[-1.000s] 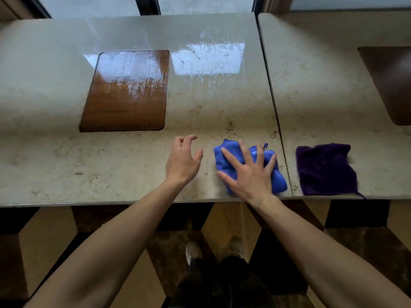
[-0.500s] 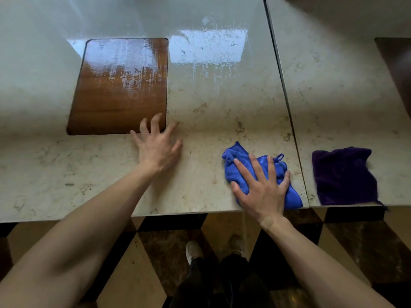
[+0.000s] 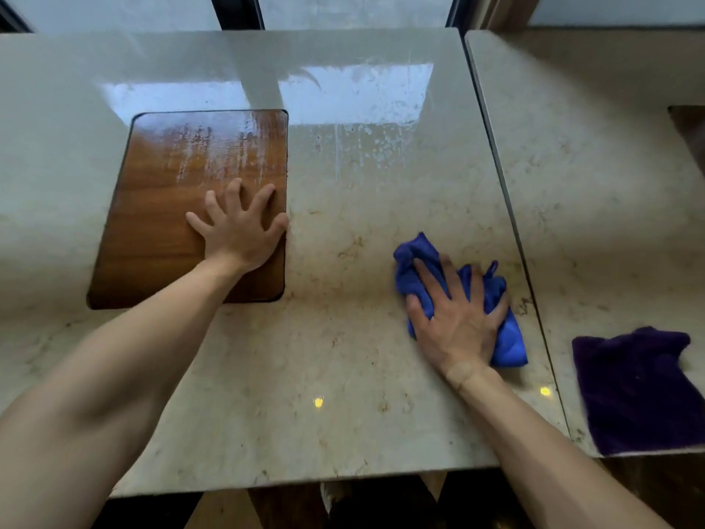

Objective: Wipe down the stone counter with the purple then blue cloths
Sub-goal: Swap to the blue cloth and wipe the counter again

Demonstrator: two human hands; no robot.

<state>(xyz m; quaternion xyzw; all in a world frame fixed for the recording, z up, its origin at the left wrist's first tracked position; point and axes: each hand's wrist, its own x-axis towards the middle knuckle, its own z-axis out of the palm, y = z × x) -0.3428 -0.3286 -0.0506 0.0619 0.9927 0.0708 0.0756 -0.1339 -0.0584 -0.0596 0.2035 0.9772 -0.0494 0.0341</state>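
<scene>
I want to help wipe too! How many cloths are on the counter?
2. The crumpled blue cloth lies under the right hand on the near stone slab. The dark purple cloth lies flat on the next slab to the right, touched by no hand.

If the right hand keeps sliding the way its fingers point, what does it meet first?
Beyond the blue cloth under the right hand, only bare stone counter up to the window side, as far as the picture shows.

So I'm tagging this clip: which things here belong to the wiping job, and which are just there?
In the job:
blue cloth, under the right hand
purple cloth, lying untouched
stone counter

Just there:
wooden inset panel, with the left hand spread flat on it
</scene>
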